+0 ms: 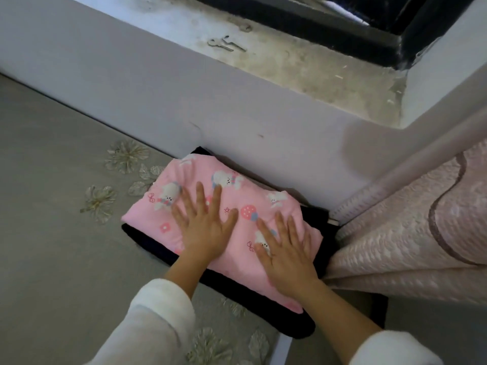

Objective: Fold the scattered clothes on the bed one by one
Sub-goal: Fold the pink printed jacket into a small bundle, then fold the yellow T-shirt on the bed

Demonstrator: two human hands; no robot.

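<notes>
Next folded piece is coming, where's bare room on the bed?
Left of the folded pink printed garment, grey embroidered bedspread lies bare up to the white wall. Right is crowded: the dark folded garment beneath it meets the pink quilted fabric.

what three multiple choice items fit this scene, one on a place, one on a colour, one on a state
1. Where does the pink printed garment lie?
A. on the window sill
B. on top of a dark folded garment
C. in a basket

2. What colour are the sleeves?
A. white
B. red
C. green

3. How are the left hand and right hand?
A. both gripping a hanger
B. one lifted in the air
C. both flat on the pink garment, fingers straight

Answers: 1 B, dark cloth shows beneath its edges; 2 A, both cuffs are white; 3 C, spread fingers rest on the pink cloth.
</notes>
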